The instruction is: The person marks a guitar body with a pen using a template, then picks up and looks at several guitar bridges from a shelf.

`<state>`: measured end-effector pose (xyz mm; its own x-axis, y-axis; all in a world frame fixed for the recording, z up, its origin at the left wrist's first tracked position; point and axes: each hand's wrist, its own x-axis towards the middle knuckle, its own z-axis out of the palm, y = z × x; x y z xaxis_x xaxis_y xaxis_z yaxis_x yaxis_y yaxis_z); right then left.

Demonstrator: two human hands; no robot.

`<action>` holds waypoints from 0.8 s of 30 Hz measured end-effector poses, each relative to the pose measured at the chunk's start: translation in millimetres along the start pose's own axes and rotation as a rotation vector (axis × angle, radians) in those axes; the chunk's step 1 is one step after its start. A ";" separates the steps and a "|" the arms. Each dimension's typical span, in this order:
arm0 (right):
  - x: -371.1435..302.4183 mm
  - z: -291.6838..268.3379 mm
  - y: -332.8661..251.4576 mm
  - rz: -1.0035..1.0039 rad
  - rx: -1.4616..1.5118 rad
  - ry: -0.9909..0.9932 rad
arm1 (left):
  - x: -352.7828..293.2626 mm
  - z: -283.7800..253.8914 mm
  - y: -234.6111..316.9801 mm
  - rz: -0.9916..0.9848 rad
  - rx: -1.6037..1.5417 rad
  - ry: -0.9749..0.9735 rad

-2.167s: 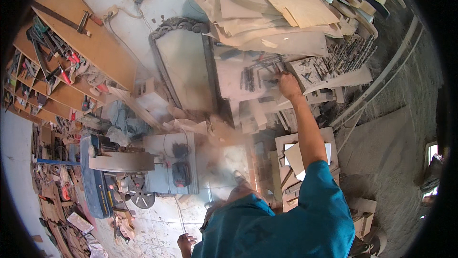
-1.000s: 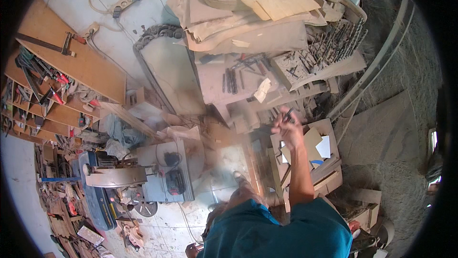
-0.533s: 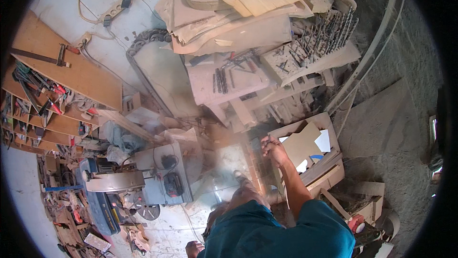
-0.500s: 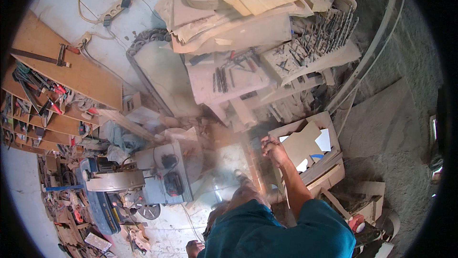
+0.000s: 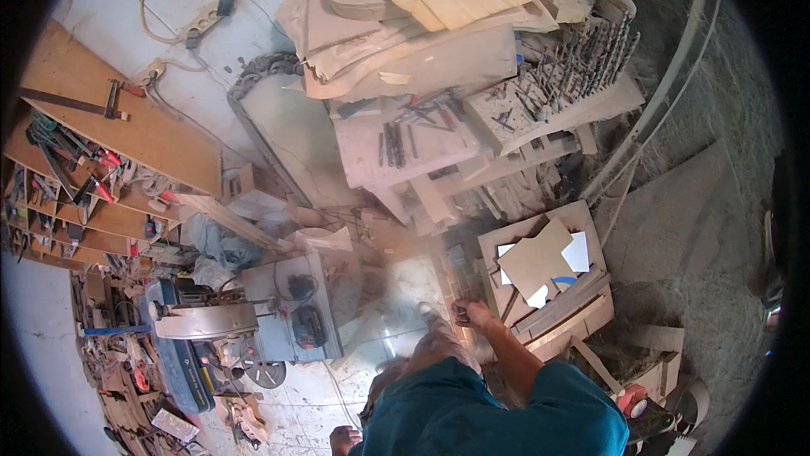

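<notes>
My right hand (image 5: 472, 313) is low in front of my body, closed, with its fingers curled in. Something dark seems to show at the fingers, too small to name. Beside it stands a narrow upright piece with a wooden edge (image 5: 463, 334). To the right is an open cardboard box (image 5: 591, 214) holding a tan sheet (image 5: 540, 255), white pieces and a blue curved strip. My left hand (image 5: 344, 439) hangs at the lower edge beside my teal shirt, partly hidden. Its fingers look curled, and I cannot see whether they hold anything.
A circular-bladed machine (image 5: 207, 321) with a grey table (image 5: 278, 294) stands at the left. Behind it are tool shelves (image 5: 101, 220). Ahead, a dusty bench (image 5: 405, 165) bears drill bits, beside a block full of bits (image 5: 548, 114). Wood offcuts (image 5: 650, 355) lie at the lower right.
My right hand has come down and toward my body, from the box's far left side to beside its near left corner. My left hand has barely moved.
</notes>
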<state>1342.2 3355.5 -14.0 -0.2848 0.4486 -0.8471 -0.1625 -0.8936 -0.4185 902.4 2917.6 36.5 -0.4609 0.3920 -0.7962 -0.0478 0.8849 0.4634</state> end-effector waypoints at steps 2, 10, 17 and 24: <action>11.2 -3.5 0.9 -0.002 0.008 0.032 | -17.0 11.3 8.7 0.006 0.105 0.037; 26.1 -38.0 -17.7 -0.072 0.075 0.162 | -22.9 19.5 19.2 0.068 0.254 0.071; 28.8 -47.9 -19.9 -0.080 0.058 0.179 | -17.1 17.8 8.9 -0.011 0.018 0.084; 30.5 -45.1 -3.7 -0.054 -0.124 0.168 | -22.6 23.1 11.8 -0.036 0.094 0.102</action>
<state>1376.7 3371.6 -53.0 -0.1159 0.4959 -0.8606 -0.0531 -0.8683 -0.4932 932.7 2925.0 51.0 -0.5486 0.3366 -0.7654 0.0157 0.9194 0.3930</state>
